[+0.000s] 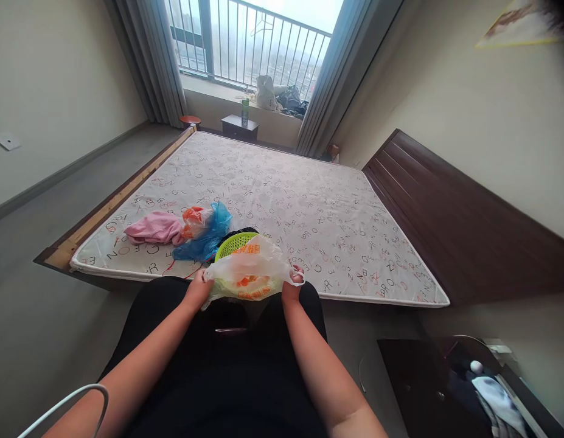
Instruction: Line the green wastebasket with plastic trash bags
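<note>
A thin white plastic bag (245, 272) with orange print is stretched between my two hands above my lap. My left hand (200, 288) grips its left side, fingers closed on the plastic. At the opposite side my right hand (292, 286) is closed round the bag near a handle loop. Just behind the bag, partly covered by it, a lime-green plastic basket (231, 243) rests at the mattress edge. Left of the basket lie a blue plastic bag (204, 237), a white bag with orange print (194, 222) and a pink cloth (154, 228).
The mattress (263, 176) with printed letters fills the bed frame, its dark headboard (468, 225) to the right. By the window stands a small dark cabinet (240, 129) with a green-tinted glass (244, 112) on it. A dark nightstand (418, 389) is at lower right.
</note>
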A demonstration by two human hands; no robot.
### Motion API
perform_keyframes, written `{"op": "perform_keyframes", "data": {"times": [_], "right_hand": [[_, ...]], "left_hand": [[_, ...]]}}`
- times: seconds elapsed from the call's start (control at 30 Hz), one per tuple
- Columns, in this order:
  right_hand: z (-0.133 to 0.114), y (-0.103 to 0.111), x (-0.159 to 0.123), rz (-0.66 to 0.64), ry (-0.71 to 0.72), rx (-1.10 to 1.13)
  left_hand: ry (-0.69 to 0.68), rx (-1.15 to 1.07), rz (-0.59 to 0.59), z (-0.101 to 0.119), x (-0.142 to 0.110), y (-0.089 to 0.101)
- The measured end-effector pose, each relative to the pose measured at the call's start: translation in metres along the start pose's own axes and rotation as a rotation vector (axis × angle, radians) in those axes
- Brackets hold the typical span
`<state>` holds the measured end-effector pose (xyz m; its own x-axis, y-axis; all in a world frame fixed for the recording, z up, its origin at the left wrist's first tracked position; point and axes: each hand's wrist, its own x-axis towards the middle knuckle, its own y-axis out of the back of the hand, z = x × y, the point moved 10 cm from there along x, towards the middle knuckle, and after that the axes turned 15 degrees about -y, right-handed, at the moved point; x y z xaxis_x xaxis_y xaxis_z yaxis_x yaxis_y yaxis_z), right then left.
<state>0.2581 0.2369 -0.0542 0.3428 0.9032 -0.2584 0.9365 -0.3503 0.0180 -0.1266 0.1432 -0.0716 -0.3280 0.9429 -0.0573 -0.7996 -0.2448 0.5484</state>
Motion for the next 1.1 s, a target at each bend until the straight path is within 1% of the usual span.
{"op": "perform_keyframes", "data": {"times": [0.07,0.13,0.17,0.23,0.3,0.33,0.4,0.5,0.57,0.6,0.63,0.67,0.7,0.77,0.87,0.93,1.0,1.1], "right_hand": [[-0.019,0.011,-0.006,0.041,0.089,-0.054],[-0.049,0.018,-0.02,0.073,0.282,-0.183],[-0.066,0.018,-0.03,0.081,0.403,-0.268],[-0.094,0.012,-0.051,0.081,0.638,-0.432],[-0.113,0.002,-0.07,0.056,0.818,-0.559],[-0.119,-0.006,-0.077,0.023,0.879,-0.621],[-0.123,-0.026,-0.085,-0.088,0.94,-0.76],[-0.114,-0.064,-0.086,-0.341,0.945,-0.962],[-0.104,-0.087,-0.082,-0.502,0.914,-1.023],[-0.099,-0.096,-0.076,-0.559,0.87,-1.022],[-0.095,-0.103,-0.068,-0.588,0.807,-1.006],[-0.091,-0.108,-0.056,-0.586,0.734,-0.98],[-0.087,-0.11,-0.043,-0.555,0.662,-0.951],[-0.081,-0.108,-0.017,-0.439,0.549,-0.9],[-0.079,-0.092,0.011,-0.23,0.479,-0.821],[-0.082,-0.078,0.021,-0.106,0.459,-0.75],[-0.084,-0.069,0.024,-0.039,0.456,-0.689],[-0.082,-0.063,0.023,-0.037,0.43,-0.642]], "left_hand": [[-0.099,-0.055,0.105,0.011,0.002,0.017],[-0.259,-0.108,0.171,0.03,0.0,0.028],[-0.336,-0.12,0.171,0.042,-0.002,0.03],[-0.455,-0.108,0.136,0.063,-0.007,0.028],[-0.53,-0.074,0.104,0.082,-0.009,0.022],[-0.547,-0.06,0.095,0.089,-0.009,0.019],[-0.548,-0.044,0.077,0.098,-0.006,0.012],[-0.554,-0.023,0.015,0.108,-0.002,0.0],[-0.594,0.007,-0.038,0.116,-0.003,-0.007],[-0.617,0.029,-0.06,0.119,-0.005,-0.009],[-0.634,0.056,-0.077,0.122,-0.007,-0.01],[-0.64,0.085,-0.082,0.123,-0.009,-0.011],[-0.63,0.113,-0.079,0.123,-0.011,-0.01],[-0.58,0.151,-0.055,0.119,-0.012,-0.007],[-0.501,0.175,0.021,0.115,-0.011,0.002],[-0.465,0.183,0.052,0.114,-0.008,0.005],[-0.445,0.191,0.033,0.115,-0.003,0.004],[-0.445,0.223,-0.008,0.117,0.005,0.004]]}}
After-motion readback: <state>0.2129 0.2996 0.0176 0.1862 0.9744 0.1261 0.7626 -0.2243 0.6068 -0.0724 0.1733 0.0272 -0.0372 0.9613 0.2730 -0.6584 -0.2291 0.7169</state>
